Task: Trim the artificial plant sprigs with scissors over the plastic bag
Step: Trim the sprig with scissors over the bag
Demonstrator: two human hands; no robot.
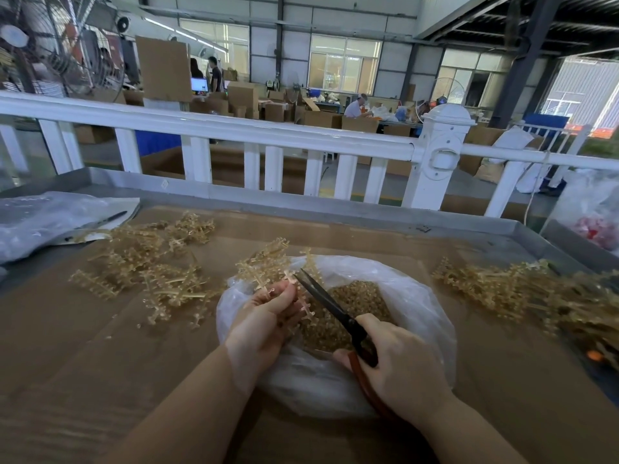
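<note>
A clear plastic bag [418, 306] lies open on the cardboard-covered table, with a heap of small tan trimmings [358, 299] inside. My left hand [264, 319] grips a tan plastic sprig [268, 262] over the bag's left rim. My right hand [402, 366] holds the red-handled scissors [326, 299]. Their dark blades point up and left, and the tips sit at the sprig's stem just above my left fingers.
Loose sprigs [150, 262] lie piled to the left and another pile of sprigs [522, 293] to the right. A grey plastic bag [50, 219] with a pen on it lies at far left. A white railing [268, 142] runs behind the table's metal rim [368, 217].
</note>
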